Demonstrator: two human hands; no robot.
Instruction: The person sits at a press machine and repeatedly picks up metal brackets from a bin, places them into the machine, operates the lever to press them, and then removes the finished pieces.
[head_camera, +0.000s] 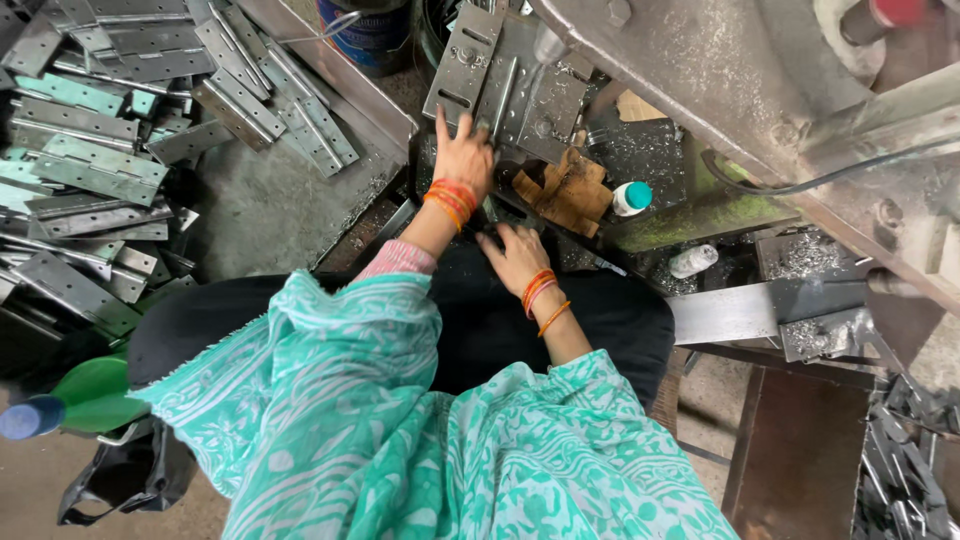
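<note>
A green and white patterned garment (400, 440) is filling the bottom of the view, nearest the camera, draping over the person's shoulders and arms above a dark lap. From it the two arms are reaching up toward the machine.

The left hand (464, 155) is lying flat, fingers spread, pressing on the lower edge of a grey metal hinge plate (505, 85) that is resting on the machine bed under the heavy machine head (700, 70). The hand is open on the plate, not clamped round it. Orange and red bangles are sitting on that wrist. The right hand (515, 258) is held lower, nearer the lap, fingers loosely spread and pointing left; whether it is gripping anything underneath cannot be told. The two hands are apart, the left one above the right.

Just right of the hands a crumpled brown rag (568, 192) is lying on the bed, and beside it a small white bottle with a teal cap (631, 198). A clear small bottle (693, 261) is lying further right, near a flat steel bar (740, 312) and metal shavings.

On the left, a pile of grey metal hinges (110, 150) is spreading over the floor and a sloping metal tray (290, 190). A green bottle with a blue cap (70, 400) is lying at the lower left.
</note>
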